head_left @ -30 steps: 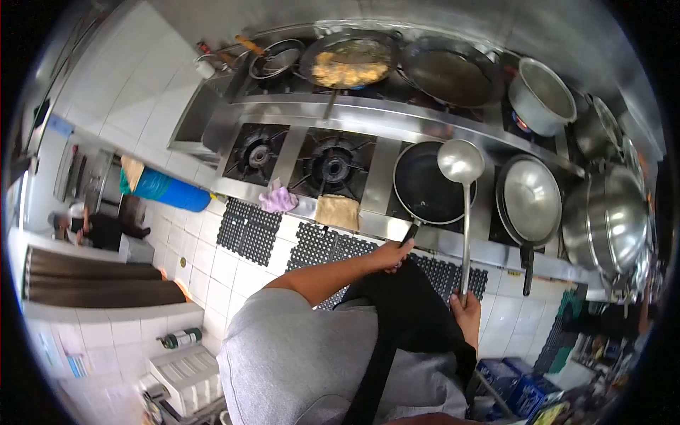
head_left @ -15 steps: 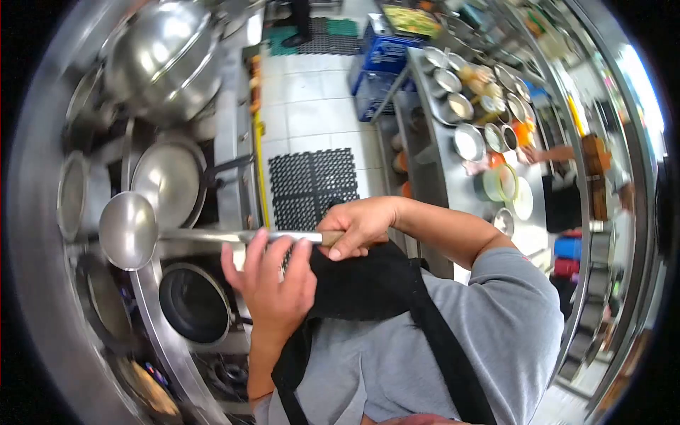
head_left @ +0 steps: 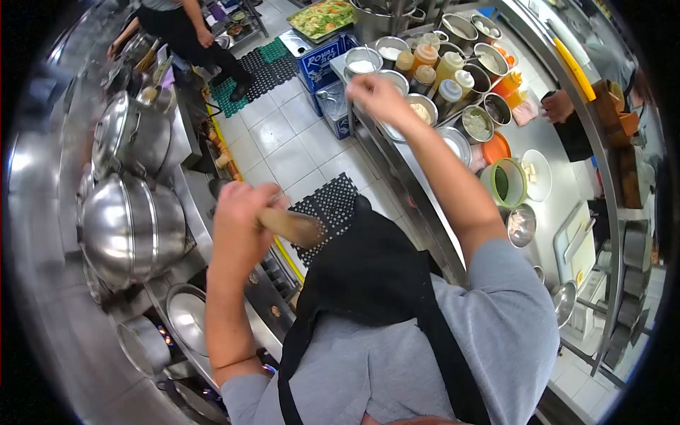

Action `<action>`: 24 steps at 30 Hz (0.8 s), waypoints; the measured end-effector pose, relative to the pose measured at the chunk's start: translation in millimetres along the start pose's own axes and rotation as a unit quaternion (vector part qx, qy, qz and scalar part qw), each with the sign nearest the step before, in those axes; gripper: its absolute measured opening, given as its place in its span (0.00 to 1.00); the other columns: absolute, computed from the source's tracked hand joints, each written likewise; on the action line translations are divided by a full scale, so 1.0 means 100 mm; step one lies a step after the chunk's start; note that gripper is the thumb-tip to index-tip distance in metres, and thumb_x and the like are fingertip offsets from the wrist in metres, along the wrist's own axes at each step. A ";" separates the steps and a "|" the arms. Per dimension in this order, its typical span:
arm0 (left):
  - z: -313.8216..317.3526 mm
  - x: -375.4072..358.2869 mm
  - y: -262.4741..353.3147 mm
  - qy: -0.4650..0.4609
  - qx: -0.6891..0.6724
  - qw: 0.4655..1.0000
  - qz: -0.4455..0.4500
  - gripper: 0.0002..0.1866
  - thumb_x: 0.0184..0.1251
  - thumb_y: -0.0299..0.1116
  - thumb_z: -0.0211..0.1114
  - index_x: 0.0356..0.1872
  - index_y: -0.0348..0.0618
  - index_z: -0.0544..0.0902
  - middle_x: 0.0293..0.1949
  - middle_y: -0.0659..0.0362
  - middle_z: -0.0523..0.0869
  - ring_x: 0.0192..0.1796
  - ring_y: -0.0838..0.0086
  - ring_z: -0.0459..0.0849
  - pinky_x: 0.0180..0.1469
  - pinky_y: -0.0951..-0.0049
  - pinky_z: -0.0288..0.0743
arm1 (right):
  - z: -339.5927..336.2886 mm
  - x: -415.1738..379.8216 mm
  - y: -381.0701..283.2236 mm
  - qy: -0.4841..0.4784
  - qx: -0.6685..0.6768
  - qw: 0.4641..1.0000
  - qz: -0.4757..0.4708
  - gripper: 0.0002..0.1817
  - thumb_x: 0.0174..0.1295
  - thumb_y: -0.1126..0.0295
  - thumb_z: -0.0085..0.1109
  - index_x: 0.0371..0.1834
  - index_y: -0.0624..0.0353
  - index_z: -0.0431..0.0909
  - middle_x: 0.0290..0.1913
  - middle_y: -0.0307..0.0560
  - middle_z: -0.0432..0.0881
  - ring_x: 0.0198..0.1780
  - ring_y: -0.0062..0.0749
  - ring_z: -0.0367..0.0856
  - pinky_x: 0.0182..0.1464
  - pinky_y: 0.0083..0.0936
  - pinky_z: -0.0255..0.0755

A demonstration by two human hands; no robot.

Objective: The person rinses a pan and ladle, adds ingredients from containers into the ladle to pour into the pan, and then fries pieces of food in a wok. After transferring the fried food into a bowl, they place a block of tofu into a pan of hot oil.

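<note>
Kitchen aisle: tiled floor (head_left: 297, 120) down the middle, big steel vessel (head_left: 131, 230) on the left, steel counter (head_left: 567, 184) on the right. Your left hand (head_left: 241, 212) is clamped round a wooden handle (head_left: 292, 227), held over the aisle; can't make out the tool's head. Your right hand (head_left: 382, 99) is at the counter's far-left corner, just beside a metal tub with white contents (head_left: 365, 56); fingers bunched and blurred, can't tell if they grip anything. I'd hold the handle firm, clear of the counter edge, right wrist high so the squeeze bottles (head_left: 425, 57) don't get knocked. Nearer you, a green-rimmed tub (head_left: 523, 182) holds something dark green; beside it, a white bowl (head_left: 542, 190) with pale chunks. Far end: chopped vegetables (head_left: 322, 18) above a blue box (head_left: 319, 65).
</note>
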State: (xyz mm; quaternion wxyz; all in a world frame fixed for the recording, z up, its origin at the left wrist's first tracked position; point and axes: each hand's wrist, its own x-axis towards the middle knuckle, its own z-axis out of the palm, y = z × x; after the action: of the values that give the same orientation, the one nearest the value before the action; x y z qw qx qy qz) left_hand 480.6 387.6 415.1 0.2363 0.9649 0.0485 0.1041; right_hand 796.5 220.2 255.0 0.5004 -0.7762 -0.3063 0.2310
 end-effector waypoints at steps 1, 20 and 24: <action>0.02 0.23 -0.11 0.010 0.008 0.999 -0.040 0.11 0.67 0.29 0.76 0.48 0.40 0.88 0.36 0.51 0.87 0.41 0.55 0.85 0.52 0.59 0.79 | -0.13 0.45 0.37 0.123 -0.100 0.985 0.068 0.32 0.70 0.46 0.66 0.61 0.67 0.84 0.50 0.56 0.92 0.49 0.47 0.91 0.56 0.39 0.82; 0.29 3.13 -2.32 0.135 -0.347 0.902 -0.221 0.19 0.86 0.37 0.57 0.36 0.30 0.83 0.36 0.57 0.78 0.30 0.70 0.81 0.31 0.71 0.74 | -1.16 0.88 0.47 0.034 -0.323 0.944 0.054 0.12 0.77 0.62 0.61 0.49 0.55 0.89 0.46 0.49 0.90 0.44 0.55 0.88 0.45 0.43 0.81; 0.29 3.72 -2.77 0.042 -0.351 0.924 -0.142 0.14 0.80 0.33 0.61 0.37 0.30 0.83 0.38 0.55 0.78 0.34 0.69 0.81 0.36 0.70 0.76 | -0.90 1.16 0.47 0.207 -0.154 0.961 0.095 0.12 0.78 0.65 0.62 0.55 0.56 0.90 0.47 0.51 0.91 0.43 0.49 0.90 0.45 0.34 0.82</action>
State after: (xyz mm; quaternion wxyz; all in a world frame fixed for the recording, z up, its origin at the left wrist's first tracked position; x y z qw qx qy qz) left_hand 836.8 672.3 326.6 0.5702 0.7977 0.1550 0.1207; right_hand 949.3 230.1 241.3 0.4026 -0.9004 -0.1526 0.0622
